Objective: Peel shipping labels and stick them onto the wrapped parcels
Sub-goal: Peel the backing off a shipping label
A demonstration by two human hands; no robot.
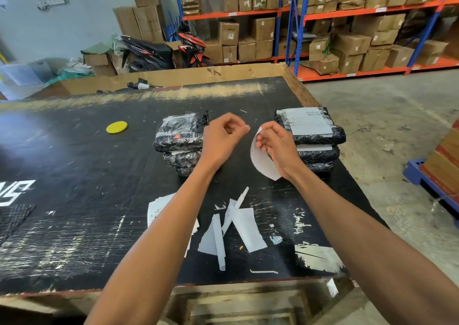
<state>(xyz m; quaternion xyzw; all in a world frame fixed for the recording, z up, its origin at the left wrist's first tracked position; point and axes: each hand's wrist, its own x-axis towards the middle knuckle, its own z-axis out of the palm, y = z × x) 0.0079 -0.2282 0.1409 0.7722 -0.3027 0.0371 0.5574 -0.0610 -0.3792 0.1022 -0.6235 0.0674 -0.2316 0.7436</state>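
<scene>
Head view, work surface: a black table [74, 200], scuffed white in patches, with shelving full of cartons beyond it.
Right hand [278, 145]: raised over the table, fingers curled around the upper edge of a curved white label sheet [260, 162]; thumb and fingertips pinch its top corner.
Left hand [222, 138]: loosely closed, thumb and forefinger pressed together close to that same corner; whether a thin strip of backing lies between them I cannot tell, the fingers are blurred.
Label sheet: held in the air between the two stacks, bowed outward, blank side toward me, not touching any parcel.
Left stack of parcels [182, 139]: black-wrapped bundles piled up, top one streaked with clear tape, no full label seen on it.
Right stack of parcels [310, 135]: same black wrap, top one already carrying a printed label [308, 121] flat on its upper face.
Discarded backing strips [233, 227]: several white slips lying loose on the table near the front edge, between the forearms.
Yellow disc [116, 127]: lying alone on the table, well apart to the left.
Step in hand, as I judge it: peeling, starting the corner of the sheet free.
Next move calls for: a firm nip on the loosened corner, a steady pull apart, then carrying the sticky face to the unlabelled left stack and smoothing it flat.
</scene>
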